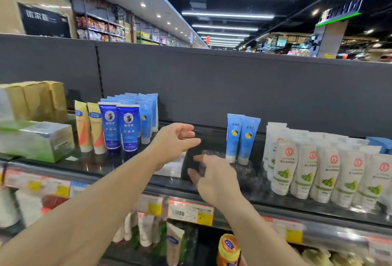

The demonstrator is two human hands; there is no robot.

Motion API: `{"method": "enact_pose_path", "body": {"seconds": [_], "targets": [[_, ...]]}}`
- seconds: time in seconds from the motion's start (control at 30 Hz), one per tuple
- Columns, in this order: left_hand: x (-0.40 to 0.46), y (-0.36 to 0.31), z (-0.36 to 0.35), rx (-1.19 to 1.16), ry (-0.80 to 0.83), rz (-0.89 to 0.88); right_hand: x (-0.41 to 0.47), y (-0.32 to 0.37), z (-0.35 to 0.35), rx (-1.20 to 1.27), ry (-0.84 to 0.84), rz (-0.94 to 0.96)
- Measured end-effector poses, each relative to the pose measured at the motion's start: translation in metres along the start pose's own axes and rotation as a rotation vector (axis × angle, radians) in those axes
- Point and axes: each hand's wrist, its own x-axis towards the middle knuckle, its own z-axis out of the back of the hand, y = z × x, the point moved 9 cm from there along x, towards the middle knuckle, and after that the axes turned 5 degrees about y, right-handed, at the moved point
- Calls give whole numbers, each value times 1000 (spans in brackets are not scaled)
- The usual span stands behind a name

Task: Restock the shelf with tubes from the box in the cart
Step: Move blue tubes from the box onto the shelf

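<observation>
Over the bare middle of the top shelf (118,166), between the two light-blue tubes (241,138) at right and dark-blue ones (119,130) at left, our left hand (174,142) and right hand (212,177) hover loosely open, holding nothing, so we judge the next move is fetching tubes from the unseen cart.

Green-silver box (36,140) below stacked tan cartons (36,98) at far left; orange-lidded jar (228,249) on lower tier; price tags (191,212) along rail.

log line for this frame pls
hands: left open, right open, both empty | over shelf gap | light blue tubes right of gap | cart: unseen
</observation>
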Motion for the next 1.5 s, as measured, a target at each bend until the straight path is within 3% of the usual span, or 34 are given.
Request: {"method": "enact_pose_path", "body": {"seconds": [0.17,0.37,0.47,0.57,0.67,0.77,1.17,1.37,1.5], "targets": [[-58,22,90,-37,-108,-9,4,94,-42,-9,33,139],[-192,102,262,-32,-319,87,-10,262,-140,98,111,281],[-277,153,362,144,-425,203,-25,348,-210,108,236,331],[-359,200,433,427,-406,452,-42,422,-282,114,364,372],[-422,234,481,725,-373,632,-53,480,-340,144,451,386],[-462,263,511,916,-354,692,-63,529,-388,143,497,431],[-496,395,597,983,-341,908,-28,609,-551,54,584,449],[-477,447,642,898,-305,889,4,630,-604,24,623,435],[-454,499,649,849,-182,838,21,618,-633,4,646,344]]}}
